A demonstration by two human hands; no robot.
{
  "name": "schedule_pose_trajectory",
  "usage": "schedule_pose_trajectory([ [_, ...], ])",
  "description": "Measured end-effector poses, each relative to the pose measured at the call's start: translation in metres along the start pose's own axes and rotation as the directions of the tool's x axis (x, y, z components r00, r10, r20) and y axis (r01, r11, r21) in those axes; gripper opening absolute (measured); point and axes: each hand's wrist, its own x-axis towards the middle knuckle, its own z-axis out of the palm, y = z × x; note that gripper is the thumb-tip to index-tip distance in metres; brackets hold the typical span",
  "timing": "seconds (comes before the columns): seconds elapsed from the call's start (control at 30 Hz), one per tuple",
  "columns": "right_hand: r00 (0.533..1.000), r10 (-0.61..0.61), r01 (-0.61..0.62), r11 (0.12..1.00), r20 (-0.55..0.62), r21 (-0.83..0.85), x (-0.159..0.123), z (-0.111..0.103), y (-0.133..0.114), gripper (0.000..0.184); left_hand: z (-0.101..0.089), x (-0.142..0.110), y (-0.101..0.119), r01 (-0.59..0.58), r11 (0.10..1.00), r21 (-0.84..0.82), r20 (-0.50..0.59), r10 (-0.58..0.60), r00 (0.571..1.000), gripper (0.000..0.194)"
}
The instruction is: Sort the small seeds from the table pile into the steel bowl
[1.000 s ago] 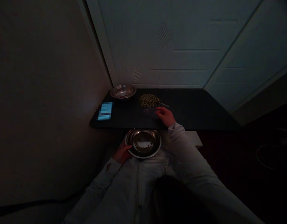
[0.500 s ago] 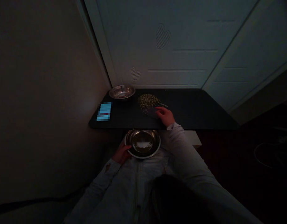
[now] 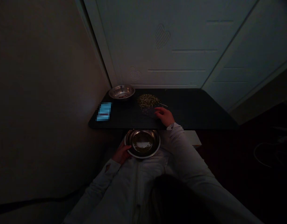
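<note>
In dim light, my left hand (image 3: 121, 154) grips the left rim of a shiny steel bowl (image 3: 156, 150), its thumb over the edge. The bowl sits close to my body, just below the front edge of a dark table (image 3: 192, 109). Small greenish grains lie scattered on the bowl's bottom. Over the table, my right hand (image 3: 165, 116) has its index finger and thumb stretched leftward, slightly apart, and no held thing can be made out. A pile of pale and greenish grains (image 3: 148, 100) lies just beyond those fingertips, with loose grains strewn around it.
A second steel bowl (image 3: 121, 92) stands at the table's back left corner. In front of it lies a blurred-out bright blue rectangle (image 3: 104, 111). A white panel with heart reliefs (image 3: 162, 37) rises behind the table, and a wall (image 3: 52, 93) borders the left.
My right hand stays almost in place, its fingers shifting slightly. A dim greyish patch by its fingertips has faded, leaving more loose grains visible. My left hand and the bowl stay still.
</note>
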Motion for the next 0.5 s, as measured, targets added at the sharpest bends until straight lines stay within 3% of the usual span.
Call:
schedule_pose_trajectory([
  [0.23, 1.0, -0.011, 0.012, 0.999, 0.021, -0.049, 0.0, 0.0, -0.001, 0.029, 0.0, 0.0, 0.001, -0.021, 1.0, -0.019, 0.024, 0.022, 0.999, 0.078],
  [0.5, 0.986, 0.0, -0.006, 0.999, 0.167, 0.037, -0.005, 0.003, -0.01, 0.027, -0.003, 0.002, -0.001, -0.013, 1.0, -0.025, 0.006, 0.013, 1.0, 0.074],
])
